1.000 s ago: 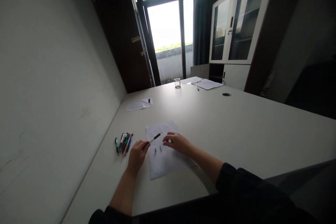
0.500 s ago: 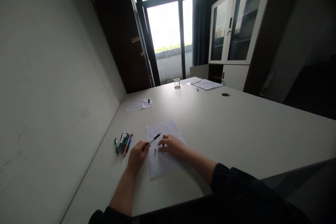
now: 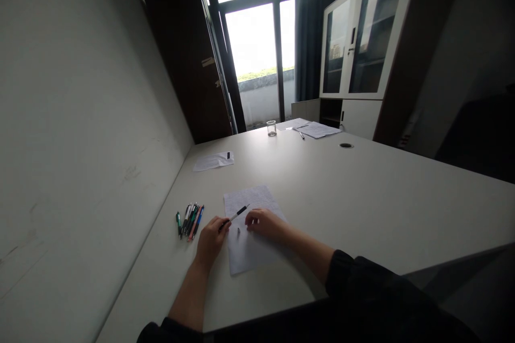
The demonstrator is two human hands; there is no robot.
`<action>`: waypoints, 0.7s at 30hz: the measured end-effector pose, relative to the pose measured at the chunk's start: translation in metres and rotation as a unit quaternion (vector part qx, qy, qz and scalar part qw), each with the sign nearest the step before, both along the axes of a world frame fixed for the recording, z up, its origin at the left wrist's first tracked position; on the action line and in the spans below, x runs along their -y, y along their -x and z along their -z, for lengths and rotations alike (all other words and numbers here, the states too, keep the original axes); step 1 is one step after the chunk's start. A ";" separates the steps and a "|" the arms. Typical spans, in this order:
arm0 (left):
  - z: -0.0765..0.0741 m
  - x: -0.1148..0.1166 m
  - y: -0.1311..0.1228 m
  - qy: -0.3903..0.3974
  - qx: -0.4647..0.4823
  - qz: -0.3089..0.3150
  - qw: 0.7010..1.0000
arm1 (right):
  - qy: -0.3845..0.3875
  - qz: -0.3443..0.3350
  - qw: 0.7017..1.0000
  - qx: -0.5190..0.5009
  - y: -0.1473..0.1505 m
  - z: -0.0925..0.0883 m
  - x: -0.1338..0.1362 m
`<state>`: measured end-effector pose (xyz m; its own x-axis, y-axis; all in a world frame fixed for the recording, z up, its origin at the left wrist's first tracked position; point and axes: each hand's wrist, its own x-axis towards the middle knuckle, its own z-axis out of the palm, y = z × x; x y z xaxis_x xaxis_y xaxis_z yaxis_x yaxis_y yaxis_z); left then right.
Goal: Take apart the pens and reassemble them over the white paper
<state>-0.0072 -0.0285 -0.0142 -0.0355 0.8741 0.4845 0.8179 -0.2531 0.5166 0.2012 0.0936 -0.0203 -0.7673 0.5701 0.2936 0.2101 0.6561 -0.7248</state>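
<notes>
My left hand (image 3: 210,238) is closed on a black and silver pen (image 3: 237,212) that points up and to the right over a sheet of paper (image 3: 252,230). My right hand (image 3: 263,223) rests on the same sheet with its fingers curled down over a small part that I cannot make out. One small grey pen part (image 3: 238,232) lies loose on the paper between the two hands. Left of my left hand lies a row of several coloured pens (image 3: 190,220).
The white table (image 3: 362,193) runs along the wall on the left. Farther back lie a folded paper with a black clip (image 3: 213,160), a glass (image 3: 272,127), more papers with a pen (image 3: 316,129) and a cable hole (image 3: 346,145). A cabinet stands behind.
My right hand has slid left along the paper onto one of the two small parts, which it now covers. My left hand and the pen have stayed in place.
</notes>
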 end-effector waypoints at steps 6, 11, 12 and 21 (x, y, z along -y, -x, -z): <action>0.000 0.000 0.001 -0.013 -0.001 -0.011 1.000 | 0.108 0.084 0.981 -0.135 -0.009 -0.006 -0.012; 0.000 0.000 0.002 -0.010 -0.003 -0.009 1.000 | 0.185 0.131 0.945 -0.236 -0.013 -0.011 -0.019; 0.000 0.000 0.002 -0.010 -0.004 -0.010 1.000 | 0.191 0.131 0.942 -0.244 -0.013 -0.012 -0.019; 0.003 0.000 0.002 -0.017 -0.010 -0.009 1.000 | 0.195 0.116 0.944 -0.238 -0.012 -0.016 -0.013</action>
